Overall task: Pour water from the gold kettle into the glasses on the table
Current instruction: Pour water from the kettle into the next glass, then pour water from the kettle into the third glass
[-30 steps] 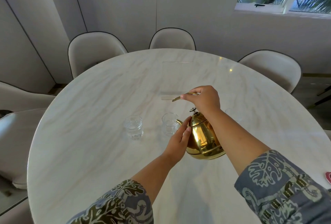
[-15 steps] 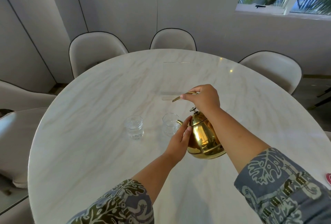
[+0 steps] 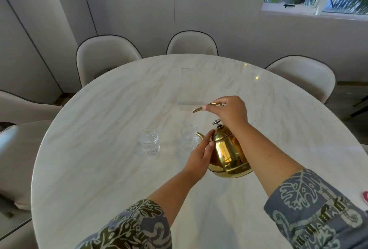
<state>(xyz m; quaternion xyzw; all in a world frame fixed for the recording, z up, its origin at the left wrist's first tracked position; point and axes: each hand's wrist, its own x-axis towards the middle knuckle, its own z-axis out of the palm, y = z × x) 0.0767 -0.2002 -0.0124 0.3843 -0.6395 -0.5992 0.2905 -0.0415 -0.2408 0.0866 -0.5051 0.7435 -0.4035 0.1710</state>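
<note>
While right hand (image 3: 231,112) grips handle, polished bulbous gold kettle (image 3: 227,154) tilted toward ribbed glass (image 3: 189,138).

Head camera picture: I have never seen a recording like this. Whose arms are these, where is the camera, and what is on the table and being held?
There is no machine here. A person wears one wide-angle camera on the head, looking forward and down, so the two arms in patterned sleeves are their own. The right hand grips the curved handle of the gold kettle, which is tipped with its spout over the nearer glass. The left hand rests flat against the kettle's side, steadying it. A second glass stands apart to the left and seems to hold water. Both stand on the round marble table, with pale chairs around it.
</note>
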